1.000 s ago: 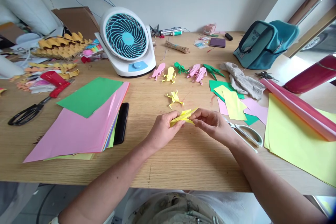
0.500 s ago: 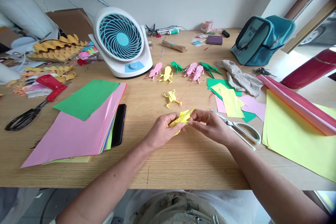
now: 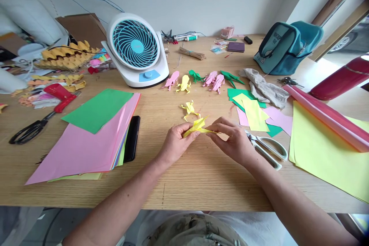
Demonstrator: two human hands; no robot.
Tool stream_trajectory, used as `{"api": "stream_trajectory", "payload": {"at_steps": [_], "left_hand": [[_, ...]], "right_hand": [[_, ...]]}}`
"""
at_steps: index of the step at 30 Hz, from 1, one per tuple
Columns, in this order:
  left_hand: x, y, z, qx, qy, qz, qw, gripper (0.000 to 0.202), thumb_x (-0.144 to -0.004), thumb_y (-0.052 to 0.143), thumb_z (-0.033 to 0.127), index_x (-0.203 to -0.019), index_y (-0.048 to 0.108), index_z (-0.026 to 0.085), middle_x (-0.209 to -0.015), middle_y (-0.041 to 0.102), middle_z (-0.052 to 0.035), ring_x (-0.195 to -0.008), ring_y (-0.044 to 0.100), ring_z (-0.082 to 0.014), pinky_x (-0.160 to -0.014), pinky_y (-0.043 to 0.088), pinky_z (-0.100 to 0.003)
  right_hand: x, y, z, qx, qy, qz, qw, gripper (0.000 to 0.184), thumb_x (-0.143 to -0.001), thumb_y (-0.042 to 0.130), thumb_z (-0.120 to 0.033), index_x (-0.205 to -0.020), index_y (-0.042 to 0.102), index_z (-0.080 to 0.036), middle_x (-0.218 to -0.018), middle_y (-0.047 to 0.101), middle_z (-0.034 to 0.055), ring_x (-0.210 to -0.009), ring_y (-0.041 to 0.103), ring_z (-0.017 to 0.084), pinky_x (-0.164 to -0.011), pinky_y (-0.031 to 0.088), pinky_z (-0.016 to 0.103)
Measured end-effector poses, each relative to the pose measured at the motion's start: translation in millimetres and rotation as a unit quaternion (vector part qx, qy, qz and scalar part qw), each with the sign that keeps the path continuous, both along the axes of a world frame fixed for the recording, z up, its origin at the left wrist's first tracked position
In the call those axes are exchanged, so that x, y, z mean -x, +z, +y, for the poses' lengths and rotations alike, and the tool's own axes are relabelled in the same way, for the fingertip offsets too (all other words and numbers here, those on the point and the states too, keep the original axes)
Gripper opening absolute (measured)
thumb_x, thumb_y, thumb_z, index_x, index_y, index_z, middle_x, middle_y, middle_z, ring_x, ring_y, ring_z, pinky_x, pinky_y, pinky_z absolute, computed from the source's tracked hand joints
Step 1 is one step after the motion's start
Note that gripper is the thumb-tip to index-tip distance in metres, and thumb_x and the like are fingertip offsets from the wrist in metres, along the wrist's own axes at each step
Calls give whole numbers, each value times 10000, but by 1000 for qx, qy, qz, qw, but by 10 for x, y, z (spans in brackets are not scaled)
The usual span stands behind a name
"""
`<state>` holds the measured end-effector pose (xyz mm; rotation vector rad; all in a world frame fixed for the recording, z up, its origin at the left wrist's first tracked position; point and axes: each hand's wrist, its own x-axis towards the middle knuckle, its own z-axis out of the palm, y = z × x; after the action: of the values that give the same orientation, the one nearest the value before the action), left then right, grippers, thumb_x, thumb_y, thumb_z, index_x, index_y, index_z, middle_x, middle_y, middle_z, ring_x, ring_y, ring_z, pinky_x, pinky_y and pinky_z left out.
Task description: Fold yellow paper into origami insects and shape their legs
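Note:
A folded piece of yellow paper is held just above the wooden table between both hands. My left hand pinches its left end with thumb and fingers closed. My right hand pinches the right tip, fingers curled. A finished yellow paper frog lies just beyond the hands. Farther back lies a row of pink, yellow and green paper frogs.
A stack of coloured sheets with a black phone at its edge lies to the left. White-handled scissors lie by my right hand. Paper offcuts, yellow sheets, a fan, black scissors and a teal bag surround the workspace.
The yellow paper has been turned and reshaped between my fingers; its point now sticks up near my left thumb. Both hands stay in about the same place.

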<state>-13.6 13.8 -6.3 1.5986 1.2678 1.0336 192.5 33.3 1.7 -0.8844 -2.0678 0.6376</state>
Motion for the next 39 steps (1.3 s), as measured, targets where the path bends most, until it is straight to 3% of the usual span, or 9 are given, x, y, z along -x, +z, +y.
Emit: {"api": "stream_trajectory", "payload": {"at_steps": [5, 8, 12, 18, 24, 30, 39], "left_hand": [[-16, -15, 5, -15, -6, -22, 1000, 231, -839, 665, 358, -939, 722, 157, -816, 653, -2, -769, 560, -131, -725, 433, -225], [-19, -11, 10, -39, -5, -20, 999, 212, -837, 682, 334, -949, 740, 164, -883, 695, -28, -852, 604, -157, -800, 463, -251], [-27, 30, -20, -89, 11, -2, 996, 174, -852, 678, 307, -933, 754, 173, -922, 695, -55, -887, 627, -168, -826, 484, -260], [-48, 77, -79, -145, 18, 56, 988, 159, -880, 647, 251, -980, 762, 207, -980, 701, -69, -923, 648, -182, -852, 505, -292], [-50, 57, -49, -114, -6, 17, 993, 145, -878, 656, 251, -941, 770, 188, -948, 712, -62, -881, 660, -165, -801, 509, -260], [-53, 54, -58, -121, -2, 45, 992, 152, -886, 644, 243, -947, 770, 184, -947, 707, -62, -877, 654, -160, -795, 498, -248], [-62, 35, -40, -98, -21, 31, 994, 158, -887, 644, 250, -915, 764, 153, -919, 707, -65, -859, 656, -160, -775, 496, -244]], "right_hand": [[-23, 53, 16, 76, 16, 26, 997, 143, -917, 603, -288, -841, 683, -197, -792, 635, 30, -728, 596, 154, -674, 464, 297], [-33, 75, 27, 133, 37, 25, 990, 191, -924, 598, -341, -838, 676, -189, -789, 651, 26, -731, 597, 153, -681, 466, 290], [1, 55, 6, 107, 12, 32, 994, 155, -897, 632, -339, -917, 695, -199, -891, 671, 46, -818, 609, 175, -754, 476, 312], [73, 59, -42, 97, -22, 33, 994, 215, -880, 639, -357, -740, 650, -194, -800, 627, 44, -752, 577, 178, -700, 447, 307], [61, 58, 0, 266, 46, 81, 959, 386, -850, 628, -549, -737, 604, -181, -572, 470, -41, -521, 386, 103, -496, 299, 249], [104, -49, 1, 208, -21, 77, 975, 360, -823, 655, -541, -758, 672, -187, -751, 613, 28, -663, 509, 151, -590, 380, 278], [163, -103, 8, 349, 37, 180, 919, 426, -752, 703, -596, -743, 657, -173, -621, 543, -13, -602, 451, 121, -552, 328, 260]]}}
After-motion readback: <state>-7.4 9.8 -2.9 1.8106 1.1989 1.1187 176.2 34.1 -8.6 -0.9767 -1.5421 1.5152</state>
